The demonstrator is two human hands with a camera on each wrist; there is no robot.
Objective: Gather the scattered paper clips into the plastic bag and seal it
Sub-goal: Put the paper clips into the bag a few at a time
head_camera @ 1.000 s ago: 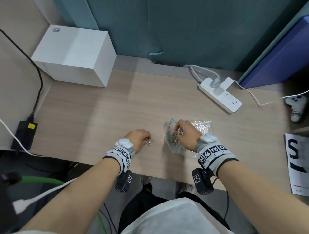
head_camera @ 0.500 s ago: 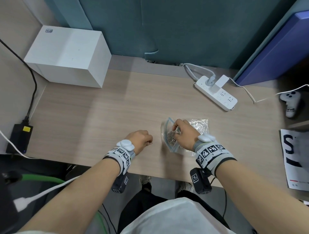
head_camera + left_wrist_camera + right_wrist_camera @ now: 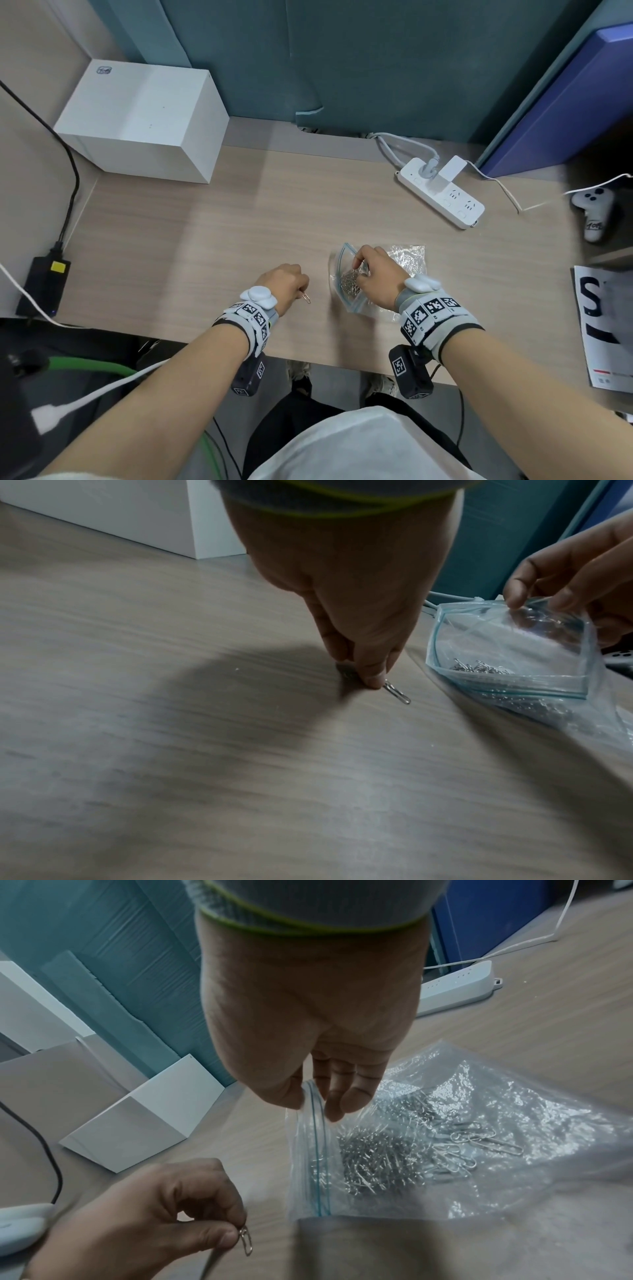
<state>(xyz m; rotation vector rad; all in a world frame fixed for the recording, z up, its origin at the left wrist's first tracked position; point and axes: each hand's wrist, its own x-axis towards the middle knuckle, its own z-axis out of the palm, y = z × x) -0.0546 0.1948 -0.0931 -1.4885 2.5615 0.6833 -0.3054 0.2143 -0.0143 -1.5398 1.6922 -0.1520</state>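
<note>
White box (image 3: 140, 123), far left of the worktop (image 3: 212, 240): small logo printed on its top corner, not legible. Black adapter (image 3: 42, 286) at the left edge carries a yellow label, text unreadable.

Left hand (image 3: 282, 282), near the front edge: thumb and forefinger pressed together, pinching one silver paper clip (image 3: 397, 692) by its end; the free end points toward the bag. Remaining fingers are curled under.

Plastic bag (image 3: 479, 1150), just right of that hand, lying on the worktop: clear, crinkled film with a blue zip strip along the mouth. The mouth is unsealed and lifted. A heap of silver clips (image 3: 377, 1158) sits inside, with a few loose ones deeper in.

Right hand (image 3: 378, 274): thumb and fingertips pinch the upper lip of the bag, holding the mouth apart.

White power strip (image 3: 442, 193) behind: no readable marking. White controller (image 3: 594, 212), far right: handwritten mark, illegible. Printed sheet (image 3: 603, 325) at the right edge shows a large dark "S".
</note>
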